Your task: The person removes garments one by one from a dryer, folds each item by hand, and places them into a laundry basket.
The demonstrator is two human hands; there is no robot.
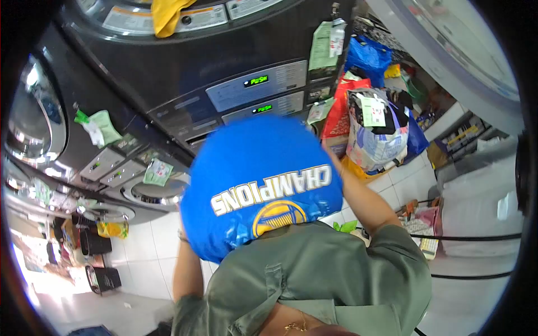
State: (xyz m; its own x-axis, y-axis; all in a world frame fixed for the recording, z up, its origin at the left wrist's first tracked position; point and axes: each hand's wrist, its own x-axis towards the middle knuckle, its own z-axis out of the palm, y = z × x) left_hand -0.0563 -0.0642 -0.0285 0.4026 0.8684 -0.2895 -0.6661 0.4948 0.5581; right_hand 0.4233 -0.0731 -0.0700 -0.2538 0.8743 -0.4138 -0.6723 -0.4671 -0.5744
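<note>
A blue T-shirt (263,151) is stretched out in front of my chest. Its white CHAMPIONS lettering and round yellow emblem appear upside down from here. My left hand (182,232) holds it at the left side, mostly covered by the cloth, with something on the wrist. At the right edge, my right hand (333,159) grips the shirt too; its fingers are largely hidden behind the fabric.
Dark stacked laundry machines (185,73) with lit green displays stand ahead. A yellow cloth (167,17) hangs from the upper opening. An open round door (448,50) juts in at upper right, above filled laundry bags (378,140). Black baskets (102,279) stand at left on white tiles.
</note>
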